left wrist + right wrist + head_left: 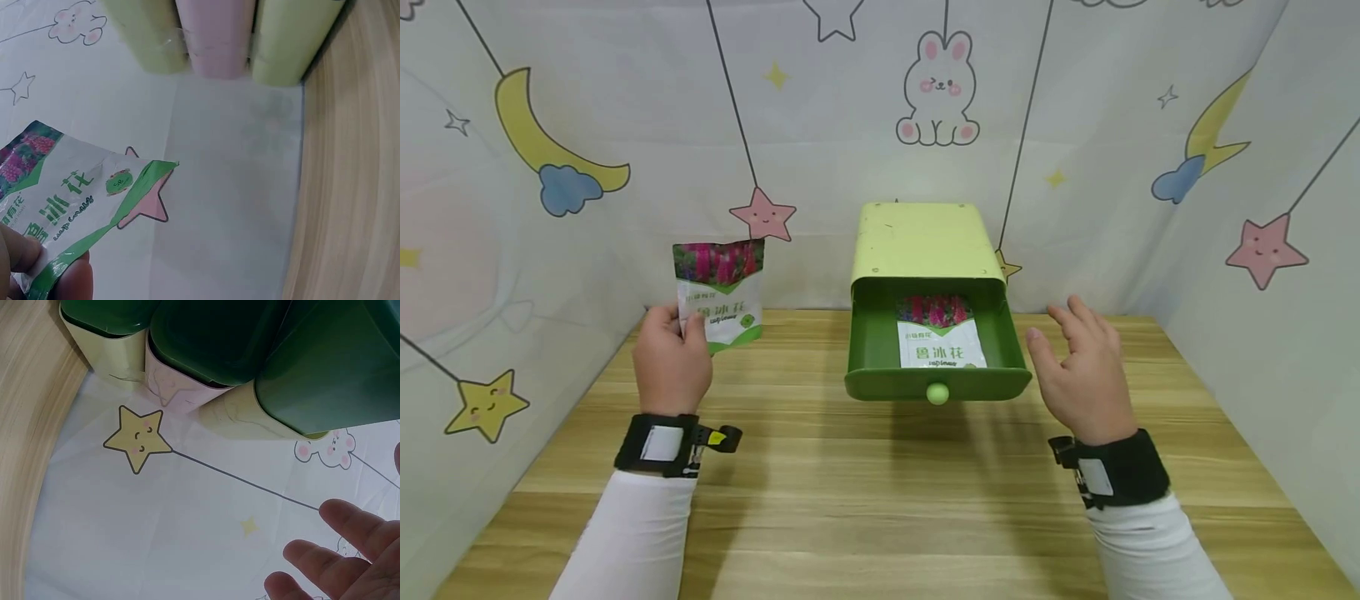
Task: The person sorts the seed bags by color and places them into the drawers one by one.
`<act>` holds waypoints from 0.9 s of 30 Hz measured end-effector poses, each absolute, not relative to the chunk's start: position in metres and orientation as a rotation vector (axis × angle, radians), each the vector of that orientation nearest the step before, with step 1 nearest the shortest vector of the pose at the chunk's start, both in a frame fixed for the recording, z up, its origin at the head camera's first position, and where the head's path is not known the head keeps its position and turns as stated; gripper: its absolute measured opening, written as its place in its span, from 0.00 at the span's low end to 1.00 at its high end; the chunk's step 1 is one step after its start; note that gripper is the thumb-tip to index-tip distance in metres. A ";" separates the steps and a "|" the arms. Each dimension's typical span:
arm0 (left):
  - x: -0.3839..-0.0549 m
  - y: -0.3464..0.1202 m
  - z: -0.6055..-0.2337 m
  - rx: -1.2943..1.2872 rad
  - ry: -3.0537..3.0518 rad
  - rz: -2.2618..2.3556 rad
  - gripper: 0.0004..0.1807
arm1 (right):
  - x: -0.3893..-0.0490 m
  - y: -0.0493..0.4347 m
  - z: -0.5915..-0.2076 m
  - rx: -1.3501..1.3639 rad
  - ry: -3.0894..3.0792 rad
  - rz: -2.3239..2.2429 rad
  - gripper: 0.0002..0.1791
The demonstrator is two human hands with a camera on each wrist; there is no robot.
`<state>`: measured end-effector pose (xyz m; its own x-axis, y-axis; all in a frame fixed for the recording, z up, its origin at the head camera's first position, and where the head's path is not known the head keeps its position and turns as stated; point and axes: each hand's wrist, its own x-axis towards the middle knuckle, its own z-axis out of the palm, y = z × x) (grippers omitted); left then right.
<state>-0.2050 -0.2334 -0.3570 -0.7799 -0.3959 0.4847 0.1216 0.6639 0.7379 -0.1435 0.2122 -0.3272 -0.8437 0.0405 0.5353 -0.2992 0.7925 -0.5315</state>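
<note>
My left hand (672, 362) pinches a seed packet (721, 292) upright by its lower left part, left of the small drawer cabinet (925, 237). The packet is white with a pink flower picture and a green lower edge, which the left wrist view shows close up. In the pulled-out green top drawer (880, 385), with its round knob (937, 393), lies a second, similar seed packet (938, 337). To the right of that drawer hovers my right hand (1082, 379), fingers loosely spread and holding nothing. In the right wrist view its fingers (331, 565) are apart from the cabinet.
Yellow and pink (172, 384) tiers make up the cabinet, and its lower green drawers (200, 347) look pushed in. It stands at the back of a wooden table (820, 500). Behind and at both sides hangs a printed cloth (820, 125) with stars, moons and a rabbit.
</note>
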 end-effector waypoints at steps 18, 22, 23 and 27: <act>-0.182 -0.204 -0.328 -0.011 -2.037 -1.221 0.20 | -0.140 0.206 -0.326 0.257 -2.366 0.890 0.27; -0.178 -0.196 -0.325 -0.044 -2.036 -1.240 0.19 | -0.140 0.204 -0.326 0.276 -2.359 0.897 0.26; -0.177 -0.194 -0.325 -0.052 -2.038 -1.255 0.19 | -0.140 0.204 -0.326 0.281 -2.355 0.899 0.26; -0.172 -0.185 -0.321 -0.108 -2.027 -1.335 0.19 | -0.139 0.203 -0.325 0.294 -2.338 0.911 0.26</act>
<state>-0.1717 -0.1854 -0.3211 -0.7534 -0.2938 0.5882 0.4246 0.4657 0.7764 -0.1389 0.2034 -0.3252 -0.7920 0.0122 0.6103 -0.4038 0.7393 -0.5388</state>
